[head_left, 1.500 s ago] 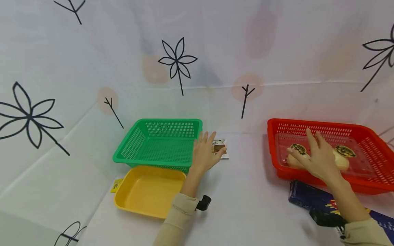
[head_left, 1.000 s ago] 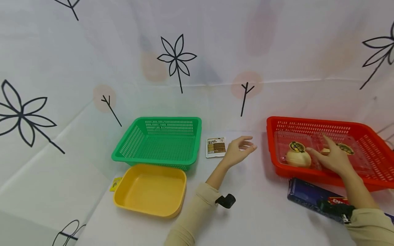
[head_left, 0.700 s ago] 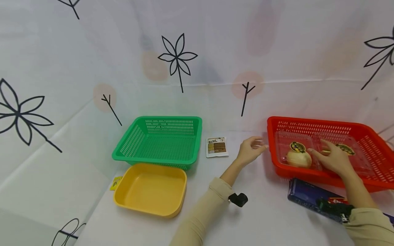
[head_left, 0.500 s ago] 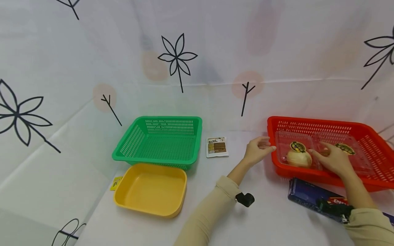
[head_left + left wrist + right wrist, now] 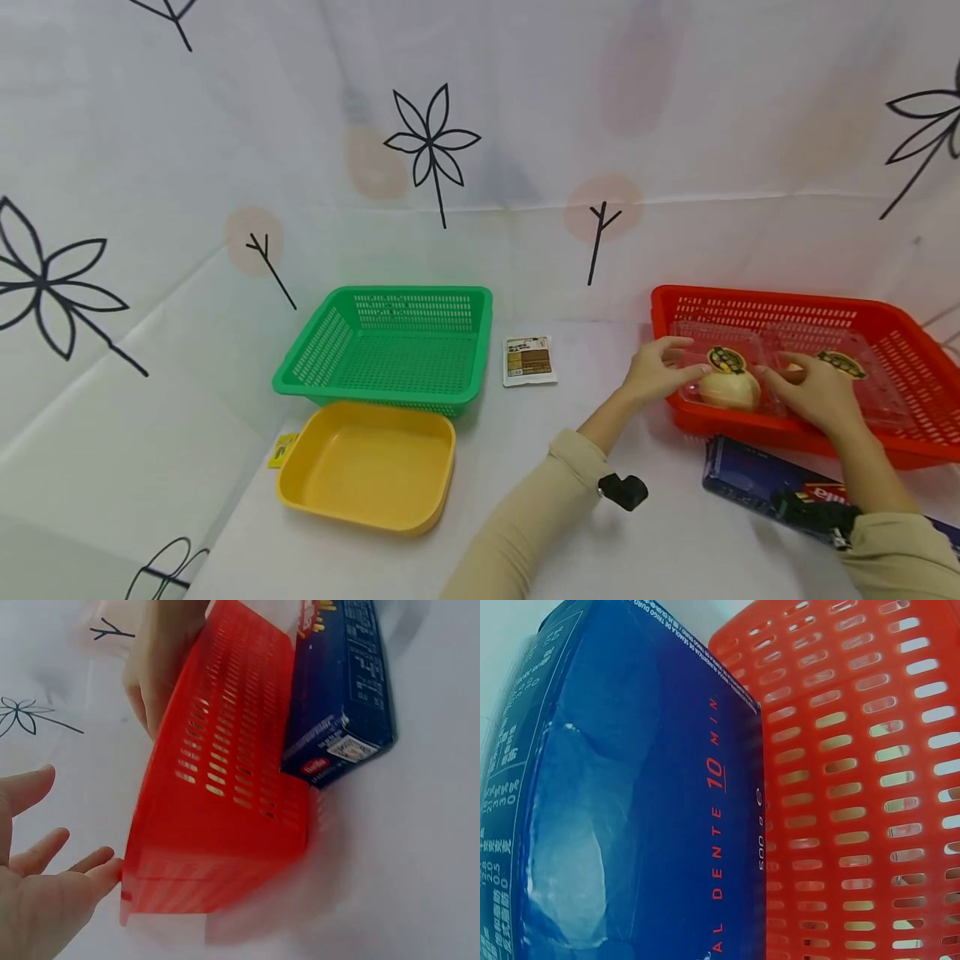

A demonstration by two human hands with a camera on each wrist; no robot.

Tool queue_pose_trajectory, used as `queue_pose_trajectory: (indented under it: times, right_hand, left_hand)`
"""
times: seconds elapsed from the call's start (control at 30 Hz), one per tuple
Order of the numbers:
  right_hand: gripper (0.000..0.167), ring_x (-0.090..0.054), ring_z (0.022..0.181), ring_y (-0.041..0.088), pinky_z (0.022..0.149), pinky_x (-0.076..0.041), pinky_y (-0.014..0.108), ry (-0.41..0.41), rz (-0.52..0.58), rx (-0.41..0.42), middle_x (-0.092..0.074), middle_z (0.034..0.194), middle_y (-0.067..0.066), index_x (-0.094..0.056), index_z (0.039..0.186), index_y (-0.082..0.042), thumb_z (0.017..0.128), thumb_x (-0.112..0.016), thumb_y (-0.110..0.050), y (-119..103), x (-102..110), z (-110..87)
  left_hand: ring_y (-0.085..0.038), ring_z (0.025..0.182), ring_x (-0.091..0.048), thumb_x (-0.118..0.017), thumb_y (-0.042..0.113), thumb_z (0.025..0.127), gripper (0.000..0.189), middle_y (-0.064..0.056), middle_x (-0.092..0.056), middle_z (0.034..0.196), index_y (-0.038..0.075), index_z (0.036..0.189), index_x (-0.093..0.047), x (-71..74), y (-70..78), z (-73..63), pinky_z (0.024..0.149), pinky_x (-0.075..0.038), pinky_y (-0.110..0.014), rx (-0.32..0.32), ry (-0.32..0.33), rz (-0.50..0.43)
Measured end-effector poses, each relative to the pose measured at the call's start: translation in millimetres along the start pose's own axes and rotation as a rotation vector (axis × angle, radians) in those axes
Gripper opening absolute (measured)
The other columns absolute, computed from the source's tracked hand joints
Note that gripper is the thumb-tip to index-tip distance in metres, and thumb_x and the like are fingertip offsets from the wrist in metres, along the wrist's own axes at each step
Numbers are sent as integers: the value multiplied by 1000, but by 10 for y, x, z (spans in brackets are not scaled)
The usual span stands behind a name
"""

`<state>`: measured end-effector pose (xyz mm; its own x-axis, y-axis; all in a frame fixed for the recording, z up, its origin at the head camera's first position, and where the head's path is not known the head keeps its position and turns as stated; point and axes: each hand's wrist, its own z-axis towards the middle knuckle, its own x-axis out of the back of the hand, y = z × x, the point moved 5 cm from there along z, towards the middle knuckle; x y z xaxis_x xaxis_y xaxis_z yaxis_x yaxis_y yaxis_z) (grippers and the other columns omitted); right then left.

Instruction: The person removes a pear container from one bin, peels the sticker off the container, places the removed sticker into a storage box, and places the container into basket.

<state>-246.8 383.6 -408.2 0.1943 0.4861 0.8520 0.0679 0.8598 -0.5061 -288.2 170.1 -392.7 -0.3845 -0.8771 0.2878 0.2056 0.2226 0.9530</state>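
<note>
Two clear plastic boxes with round black-and-yellow stickers lie side by side in the red basket [image 5: 757, 427]. The left clear box [image 5: 686, 333] holds a pale round food item [image 5: 731, 390]; the right clear box [image 5: 873, 400] is partly hidden by my right hand [image 5: 821, 396]. That hand sits where the boxes meet, thumb over the left one's lid, other fingers bent down; I cannot tell if they grip it. My left hand [image 5: 656, 372] reaches over the basket's left rim, thumb near the sticker. In the left wrist view its fingers are spread apart and hold nothing.
A blue pasta box [image 5: 765, 479] lies in front of the red basket, under my right wrist. To the left stand a green basket [image 5: 382, 400] and a yellow tray [image 5: 367, 467]. A flat packet [image 5: 528, 360] and a small yellow packet [image 5: 282, 450] lie near them.
My left hand has moved right, from beside the green basket to over the red basket's left rim. My right hand has lowered to where the clear boxes meet and stayed there, its fingers bending.
</note>
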Motion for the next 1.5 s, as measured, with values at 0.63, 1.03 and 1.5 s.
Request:
queue_pose_trajectory:
  times: [0.63, 1.03, 1.5]
  right_hand:
    - [70, -51, 89, 56, 67, -45, 59, -21, -46, -2, -52, 105, 45, -44, 118, 22, 92, -53, -42, 48, 23, -7]
    - [68, -45, 96, 59, 77, -40, 67, -123, -77, 26, -44, 113, 46, -43, 117, 23, 95, -48, -41, 51, -49, 19]
    - [54, -46, 96, 57, 73, -30, 64, -115, -91, 95, -52, 106, 43, -49, 114, 22, 97, -47, -30, 95, -42, 31]
  left_hand:
    - [-6, 95, -54, -73, 28, 81, 41, 7, -59, 110, 23, 118, -56, -417, 43, 83, 80, -48, -24, 234, 18, 107]
    - [-9, 90, -54, -76, 24, 78, 46, 2, -57, 104, 19, 117, -52, -492, -27, 98, 82, -49, -26, 351, 65, -22]
    - [-7, 81, -51, -75, 28, 79, 38, 5, -58, 96, 18, 110, -56, -507, 11, 99, 73, -48, -22, 321, 33, 120]
